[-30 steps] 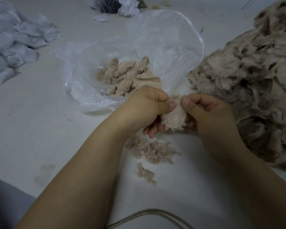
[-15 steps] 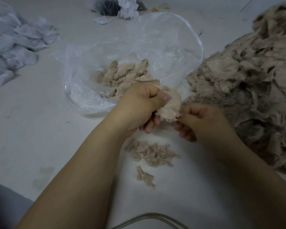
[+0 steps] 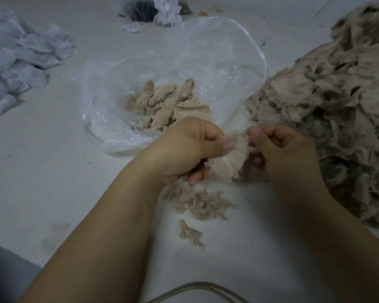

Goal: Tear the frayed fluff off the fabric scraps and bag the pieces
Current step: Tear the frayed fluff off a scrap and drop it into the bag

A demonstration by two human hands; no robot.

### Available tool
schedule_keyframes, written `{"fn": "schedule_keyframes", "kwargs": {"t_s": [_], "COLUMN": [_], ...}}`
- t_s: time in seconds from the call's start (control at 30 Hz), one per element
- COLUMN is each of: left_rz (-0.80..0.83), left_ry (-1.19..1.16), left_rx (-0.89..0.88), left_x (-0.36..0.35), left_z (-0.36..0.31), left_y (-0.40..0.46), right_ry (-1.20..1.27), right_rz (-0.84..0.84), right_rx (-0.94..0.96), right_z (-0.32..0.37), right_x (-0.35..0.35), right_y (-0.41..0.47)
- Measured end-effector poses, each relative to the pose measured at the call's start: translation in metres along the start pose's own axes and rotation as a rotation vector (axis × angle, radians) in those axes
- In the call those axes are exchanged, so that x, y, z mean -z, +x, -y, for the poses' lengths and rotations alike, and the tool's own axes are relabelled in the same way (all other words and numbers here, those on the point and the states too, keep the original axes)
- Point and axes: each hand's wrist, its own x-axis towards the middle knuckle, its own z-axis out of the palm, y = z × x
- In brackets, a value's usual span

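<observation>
The person holds a single beige fabric scrap (image 3: pixel 227 159) just above the pale surface (image 3: pixel 53 171), between the two hands and in front of the clear plastic bag (image 3: pixel 206 62). The left hand (image 3: pixel 184 149) grips the scrap's left side with thumb pressed on top and fingers curled beneath; the right hand (image 3: pixel 280 147) pinches its upper right edge between thumb and forefinger, the other fingers curled. The scrap looks thin, limp and nearly weightless, gathered into fine ribs, so it should crumple rather than resist, and its frayed rim probably pulls away in wisps. A firm hold on the solid body with one hand, and a small pinch right at the fuzzy edge with the other, seems the sensible grip (too big a bite would likely tear good cloth). Finished pieces (image 3: pixel 162 106) lie inside the bag, torn fluff (image 3: pixel 199 204) sits on the surface under the hands, and a large heap of scraps (image 3: pixel 326 106) rises at right, just beside the right hand.
</observation>
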Motion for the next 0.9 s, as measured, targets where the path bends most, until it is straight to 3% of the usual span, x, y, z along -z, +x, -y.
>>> {"fn": "schedule_keyframes", "kwargs": {"t_s": [0.1, 0.2, 0.63, 0.9], "left_rz": [-0.042, 0.029, 0.074, 0.044], "left_ry": [0.027, 0.089, 0.142, 0.081], "left_rx": [-0.006, 0.025, 0.060, 0.033], "left_x": [0.0006, -0.0005, -0.0005, 0.0031], "left_z": [0.0027, 0.0039, 0.0000, 0.0013], "left_y": [0.0024, 0.0023, -0.0018, 0.0002], "right_ry": [0.075, 0.011, -0.095, -0.275], "right_rz": [0.213, 0.320, 0.134, 0.077], "right_rx": [-0.022, 0.107, 0.042, 0.146], "right_z": [0.0005, 0.0024, -0.0041, -0.0042], "right_x": [-0.0034, -0.0061, -0.0049, -0.0056], "right_y": [-0.0047, -0.0080, -0.0053, -0.0059]}}
